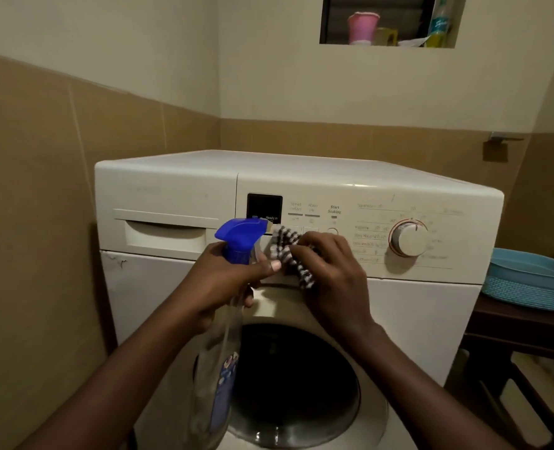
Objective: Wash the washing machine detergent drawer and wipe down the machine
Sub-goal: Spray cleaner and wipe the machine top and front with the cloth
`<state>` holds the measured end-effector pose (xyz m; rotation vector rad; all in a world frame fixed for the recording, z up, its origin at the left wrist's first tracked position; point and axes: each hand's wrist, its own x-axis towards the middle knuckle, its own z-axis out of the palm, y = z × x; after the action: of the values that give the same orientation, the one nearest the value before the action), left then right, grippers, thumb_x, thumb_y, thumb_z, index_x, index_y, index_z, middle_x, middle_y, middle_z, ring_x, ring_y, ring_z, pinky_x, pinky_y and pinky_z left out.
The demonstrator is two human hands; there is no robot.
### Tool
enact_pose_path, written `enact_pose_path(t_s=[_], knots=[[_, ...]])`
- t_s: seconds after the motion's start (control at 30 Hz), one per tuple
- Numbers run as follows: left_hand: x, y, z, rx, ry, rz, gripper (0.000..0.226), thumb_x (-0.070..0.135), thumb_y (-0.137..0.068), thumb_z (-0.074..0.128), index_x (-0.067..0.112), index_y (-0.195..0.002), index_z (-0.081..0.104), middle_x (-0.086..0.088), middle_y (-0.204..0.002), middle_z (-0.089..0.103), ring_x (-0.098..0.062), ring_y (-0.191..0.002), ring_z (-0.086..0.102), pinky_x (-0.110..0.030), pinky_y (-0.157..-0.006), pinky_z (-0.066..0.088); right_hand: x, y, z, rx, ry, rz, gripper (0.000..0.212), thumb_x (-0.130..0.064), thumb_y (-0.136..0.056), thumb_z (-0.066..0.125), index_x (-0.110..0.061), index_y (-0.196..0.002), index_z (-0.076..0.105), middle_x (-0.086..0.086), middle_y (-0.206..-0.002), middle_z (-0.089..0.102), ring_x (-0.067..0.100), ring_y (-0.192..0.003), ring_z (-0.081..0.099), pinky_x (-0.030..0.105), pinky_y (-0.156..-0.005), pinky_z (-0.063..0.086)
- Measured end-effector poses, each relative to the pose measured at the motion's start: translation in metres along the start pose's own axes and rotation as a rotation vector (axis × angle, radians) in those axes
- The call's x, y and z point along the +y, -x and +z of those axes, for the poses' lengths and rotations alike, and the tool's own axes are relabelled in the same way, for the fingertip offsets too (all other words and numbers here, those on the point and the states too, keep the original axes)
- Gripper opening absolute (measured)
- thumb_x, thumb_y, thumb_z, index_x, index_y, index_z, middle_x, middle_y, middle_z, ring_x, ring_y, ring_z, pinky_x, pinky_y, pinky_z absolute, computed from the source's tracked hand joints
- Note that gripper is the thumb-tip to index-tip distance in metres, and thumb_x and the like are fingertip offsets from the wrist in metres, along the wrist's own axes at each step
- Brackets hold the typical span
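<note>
Before the washing machine (408,306), the left hand (218,280) curls its fingers around the spray bottle (239,237) neck, while the right hand (330,277) pinches a striped cloth (285,253) under bunched fingers against the control panel (369,219), just right of the closed detergent drawer (165,237).

Cream wall (106,43) over tan tiles (25,190); niche (387,21) top right; dark table (506,324) right edge, blue basket (528,280) on it.

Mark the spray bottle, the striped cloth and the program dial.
spray bottle (238,233): head view, on its blue trigger head.
striped cloth (283,247): head view, on the bunched upper part.
program dial (410,239): head view, on the knob's front face.
</note>
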<state>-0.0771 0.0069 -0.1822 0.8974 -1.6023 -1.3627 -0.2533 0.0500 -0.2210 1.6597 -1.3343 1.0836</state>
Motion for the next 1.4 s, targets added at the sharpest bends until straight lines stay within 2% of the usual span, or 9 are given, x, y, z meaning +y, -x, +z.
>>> enact_pose_path(t_s=[0.13,0.2,0.53,0.7,0.87,1.0,1.17,1.3,1.4], knots=[[-0.005,0.003,-0.012,0.026,-0.004,-0.028,0.043,0.024,-0.071,0.085,0.006,-0.106,0.065,-0.015,-0.079,0.065,-0.021,-0.053,0.056,-0.033,-0.057,0.051,0.020,-0.022,-0.018,0.200,0.015,0.231,0.035,0.003,-0.069,0.071,-0.004,-0.103,0.065,0.014,-0.112,0.058,0.030,-0.102,0.049,0.031,-0.078,0.043],[-0.005,0.004,-0.018,0.049,-0.012,-0.024,0.039,0.023,-0.072,0.084,0.009,-0.103,0.064,-0.016,-0.082,0.065,-0.017,-0.051,0.056,-0.030,-0.053,0.052,0.022,-0.044,-0.020,0.258,0.055,0.303,0.036,0.004,-0.069,0.067,-0.003,-0.105,0.064,0.015,-0.114,0.057,0.029,-0.103,0.046,0.029,-0.075,0.041],[-0.014,0.007,-0.026,0.060,0.012,-0.001,0.036,0.021,-0.074,0.083,0.003,-0.102,0.067,-0.009,-0.070,0.064,-0.019,-0.050,0.056,-0.032,-0.054,0.049,-0.013,-0.018,0.012,-0.051,0.087,-0.050,0.024,-0.009,-0.076,0.069,-0.008,-0.099,0.061,0.011,-0.104,0.060,0.024,-0.096,0.047,0.028,-0.058,0.041],[-0.021,0.008,-0.028,0.041,-0.001,-0.015,0.039,0.025,-0.075,0.082,0.005,-0.105,0.067,-0.012,-0.074,0.064,-0.019,-0.051,0.056,-0.030,-0.052,0.050,0.008,-0.012,-0.003,0.055,0.085,0.116,0.031,-0.001,-0.071,0.075,-0.006,-0.099,0.062,0.012,-0.108,0.057,0.028,-0.097,0.049,0.028,-0.061,0.042],[-0.022,0.013,-0.042,0.065,0.014,-0.020,0.040,0.023,-0.077,0.079,0.008,-0.110,0.062,-0.014,-0.080,0.064,-0.016,-0.050,0.058,-0.027,-0.052,0.053,-0.004,-0.055,0.004,0.203,0.105,0.211,0.035,-0.001,-0.072,0.071,-0.006,-0.106,0.066,0.013,-0.114,0.061,0.031,-0.098,0.053,0.018,-0.073,0.024],[-0.022,0.014,-0.047,0.079,0.002,0.005,0.032,0.021,-0.078,0.079,0.010,-0.104,0.064,-0.013,-0.078,0.064,-0.018,-0.052,0.057,-0.031,-0.055,0.052,-0.038,-0.072,0.028,0.094,0.085,0.009,0.019,-0.009,-0.080,0.071,-0.006,-0.098,0.068,0.012,-0.110,0.064,0.029,-0.097,0.055,0.024,-0.065,0.038],[-0.018,0.014,-0.051,0.093,0.048,0.003,0.028,0.017,-0.079,0.078,0.007,-0.102,0.066,-0.011,-0.070,0.062,-0.018,-0.051,0.055,-0.029,-0.051,0.050,-0.042,-0.021,0.037,-0.159,0.034,-0.210,0.021,-0.010,-0.071,0.076,-0.015,-0.091,0.071,0.005,-0.102,0.064,0.024,-0.088,0.057,0.026,-0.052,0.045],[-0.020,0.012,-0.058,0.091,0.047,0.011,0.038,0.019,-0.077,0.081,0.005,-0.107,0.063,-0.012,-0.070,0.062,-0.019,-0.050,0.056,-0.030,-0.052,0.051,-0.020,-0.069,0.015,0.083,0.095,-0.008,0.014,-0.015,-0.081,0.065,-0.010,-0.093,0.070,0.009,-0.102,0.065,0.029,-0.085,0.058,0.029,-0.052,0.044],[-0.024,0.012,-0.059,0.080,0.024,-0.009,0.036,0.021,-0.078,0.079,0.009,-0.107,0.063,-0.012,-0.075,0.063,-0.017,-0.051,0.057,-0.030,-0.055,0.053,-0.013,-0.094,0.010,0.145,0.191,0.124,0.020,-0.010,-0.079,0.068,-0.009,-0.099,0.069,0.009,-0.107,0.064,0.027,-0.088,0.056,0.024,-0.060,0.030]])
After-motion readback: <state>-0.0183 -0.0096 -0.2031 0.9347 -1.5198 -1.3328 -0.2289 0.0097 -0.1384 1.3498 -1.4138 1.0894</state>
